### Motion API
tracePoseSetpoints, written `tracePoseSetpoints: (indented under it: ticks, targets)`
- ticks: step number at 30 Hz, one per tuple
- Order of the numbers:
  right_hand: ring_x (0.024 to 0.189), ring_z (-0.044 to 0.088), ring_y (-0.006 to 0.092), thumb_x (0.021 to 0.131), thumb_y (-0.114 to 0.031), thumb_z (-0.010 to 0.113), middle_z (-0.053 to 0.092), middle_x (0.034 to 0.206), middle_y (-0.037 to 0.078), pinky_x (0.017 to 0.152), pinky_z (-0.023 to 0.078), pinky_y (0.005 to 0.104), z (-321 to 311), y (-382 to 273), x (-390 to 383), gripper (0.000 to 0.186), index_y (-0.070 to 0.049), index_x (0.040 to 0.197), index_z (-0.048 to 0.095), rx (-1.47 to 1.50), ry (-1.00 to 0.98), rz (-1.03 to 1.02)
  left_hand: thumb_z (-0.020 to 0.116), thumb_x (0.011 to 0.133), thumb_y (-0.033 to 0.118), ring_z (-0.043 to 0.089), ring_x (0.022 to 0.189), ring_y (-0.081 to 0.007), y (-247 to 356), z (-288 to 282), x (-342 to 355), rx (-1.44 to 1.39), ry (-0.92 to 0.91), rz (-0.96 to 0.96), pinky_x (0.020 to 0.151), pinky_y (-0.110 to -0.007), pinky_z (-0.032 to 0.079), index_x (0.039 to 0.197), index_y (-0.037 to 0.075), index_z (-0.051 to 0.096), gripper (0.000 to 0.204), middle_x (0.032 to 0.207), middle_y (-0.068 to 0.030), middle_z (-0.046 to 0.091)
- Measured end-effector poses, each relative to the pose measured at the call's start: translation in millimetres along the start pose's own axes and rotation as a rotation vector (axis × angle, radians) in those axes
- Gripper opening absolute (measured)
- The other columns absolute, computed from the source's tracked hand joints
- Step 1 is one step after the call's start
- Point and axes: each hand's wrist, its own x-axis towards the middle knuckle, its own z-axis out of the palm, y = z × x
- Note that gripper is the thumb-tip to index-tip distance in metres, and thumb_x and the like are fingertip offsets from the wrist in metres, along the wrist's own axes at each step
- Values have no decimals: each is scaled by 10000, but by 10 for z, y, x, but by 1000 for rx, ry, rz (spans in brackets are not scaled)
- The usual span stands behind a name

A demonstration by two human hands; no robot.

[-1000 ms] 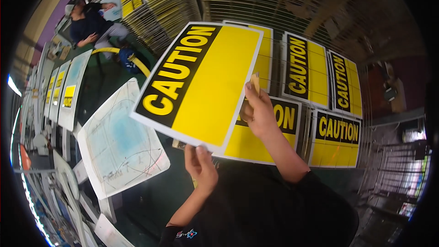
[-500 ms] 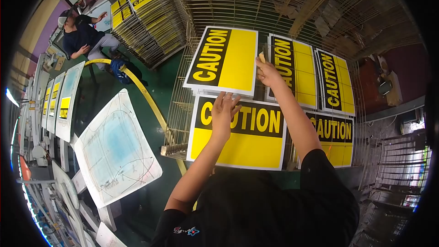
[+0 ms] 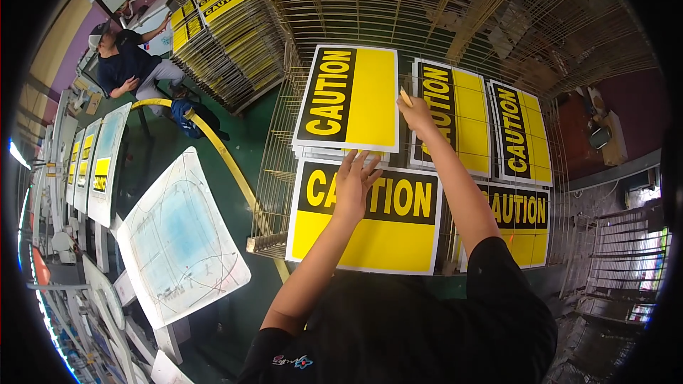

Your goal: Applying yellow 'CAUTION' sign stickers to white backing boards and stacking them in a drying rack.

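1. Upright yellow-and-black sign [image 3: 350, 98]: lying flat on the wire rack [image 3: 455, 0], centre of frame, just above the sideways sign [image 3: 366, 217].
2. Left hand [image 3: 353, 185]: fingers spread, pressed flat at the upright sign's lower edge.
3. Right hand [image 3: 417, 114]: closed on the sign's right edge, beside the neighbouring signs [image 3: 484, 124].
4. Risk: possible overlap or skew against neighbours if released unevenly.
5. Left of frame: pale screen frame [image 3: 178, 238]; upper left, a seated person [image 3: 128, 64].

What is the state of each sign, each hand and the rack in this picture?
Upper left sign: flat on wire rack, both hands at its edges.
Lower left sign: flat, partly under the left arm.
Left hand: open, fingers spread.
Right hand: at the sign's right edge.
Screen frame: tilted, unheld.
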Motion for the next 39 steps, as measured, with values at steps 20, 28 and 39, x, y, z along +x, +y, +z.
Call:
tracePoseSetpoints:
  ticks: [20,28,39]
  targets:
    - [521,534,135,973,-235,580,645,705,42,490,414,310,-147,-34,-141,257,-4,1059,656,-64,-49,-14,508,995,173,470,1322,-349,16,-12,-190,-130,-14,-33,1078,-446,424,1505,-67,104,694,1468,-230,367]
    - [790,680,247,991,-230,521,696,819,121,726,515,356,-651,-113,-704,293,-45,1181,646,-252,178,-360,448,1033,239,542,1256,-290,232,-229,-1013,-129,-179,-165,1030,-396,459,1487,-10,271,547,1414,-184,496]
    - [641,360,48,1064,-285,405,477,831,-29,562,309,192,244,-792,-2170,353,-80,1304,562,153,-343,-189,407,1051,238,567,1224,-276,624,-1354,-1910,-276,140,26,984,-371,487,1432,11,387,445,1373,-167,533]
